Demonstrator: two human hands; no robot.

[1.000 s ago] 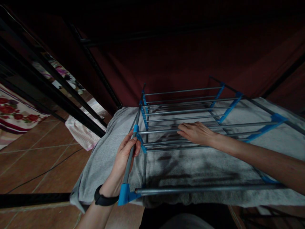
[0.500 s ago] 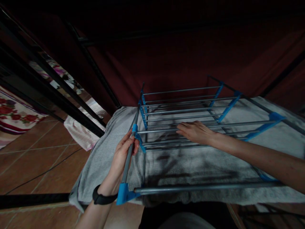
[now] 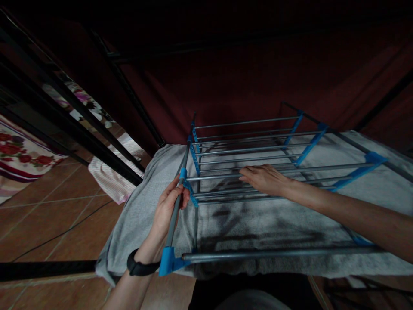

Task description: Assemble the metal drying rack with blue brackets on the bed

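Note:
A rack of grey metal tubes (image 3: 245, 150) with blue plastic connectors lies on a grey cloth-covered surface. My left hand (image 3: 169, 202), a black band on its wrist, is wrapped round the rack's left side tube, just below a blue connector (image 3: 183, 174). Over the middle crossbar curls my right hand (image 3: 264, 178), its fingers closed on the tube and partly hidden behind it. At the near left corner a blue corner piece (image 3: 167, 260) joins the side tube and the thick front tube (image 3: 274, 254).
Grey cloth (image 3: 135, 224) covers the surface under the rack. Behind hangs a dark red curtain (image 3: 238, 86). Black metal bars (image 3: 80, 125) slant along the left. On the tiled floor (image 3: 61, 219) lie a pale striped cloth (image 3: 111, 172) and a thin cable (image 3: 64, 232); a flowered cloth (image 3: 26, 150) hangs at left.
Both hands keep their grips on the same tubes. The view has shifted very slightly; the rack stands as before.

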